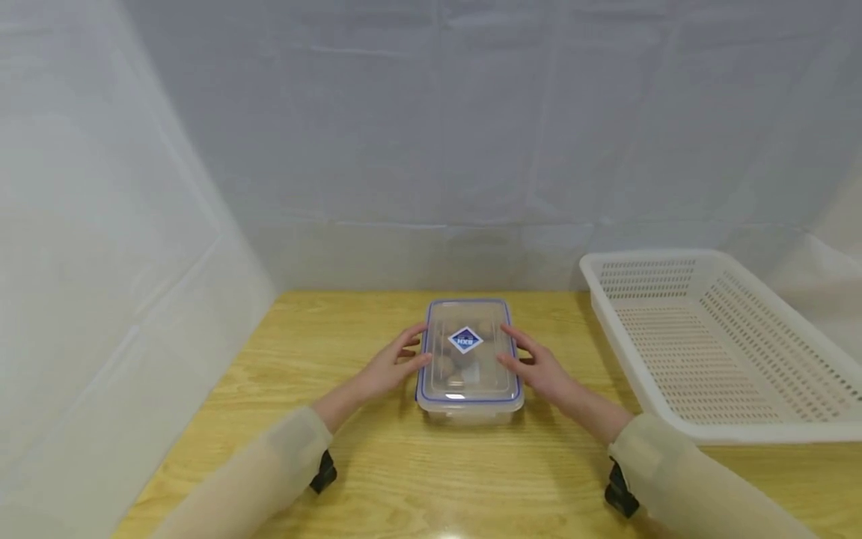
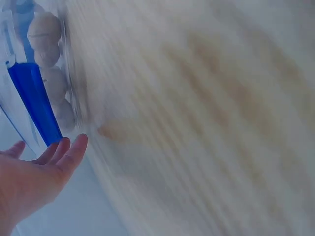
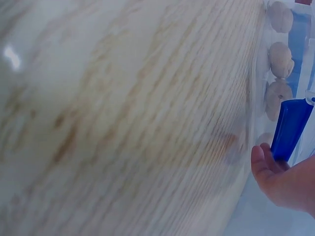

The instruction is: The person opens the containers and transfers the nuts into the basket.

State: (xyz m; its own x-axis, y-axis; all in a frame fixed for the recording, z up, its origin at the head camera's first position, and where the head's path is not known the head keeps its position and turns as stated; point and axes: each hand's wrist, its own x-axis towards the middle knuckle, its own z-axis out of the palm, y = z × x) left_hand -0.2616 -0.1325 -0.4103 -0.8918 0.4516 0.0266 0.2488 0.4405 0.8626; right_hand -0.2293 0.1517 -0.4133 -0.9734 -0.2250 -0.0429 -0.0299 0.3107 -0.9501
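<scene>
A clear plastic food box (image 1: 444, 410) with a blue-edged lid (image 1: 481, 379) sits on the table, a diamond-shaped label on top. Round, pale brown, walnut-like pieces (image 3: 280, 59) show through its side. My left hand (image 1: 390, 368) is at the box's left side, fingers loosely spread and fingertips beside a blue latch (image 2: 35, 101). On the opposite side my right hand (image 1: 544, 370) has its thumb and forefinger over the lid's edge. Its other fingertips are close by a second blue latch (image 3: 291, 129). Whether the latches are fastened is hard to tell.
A large white perforated plastic basket (image 1: 649, 408) stands to the right of the box. The wood-grain table (image 1: 431, 479) has pale sheeting (image 1: 431, 150) behind it and at the left. Dark wrist-camera mounts (image 1: 325, 473) hang under both sleeves.
</scene>
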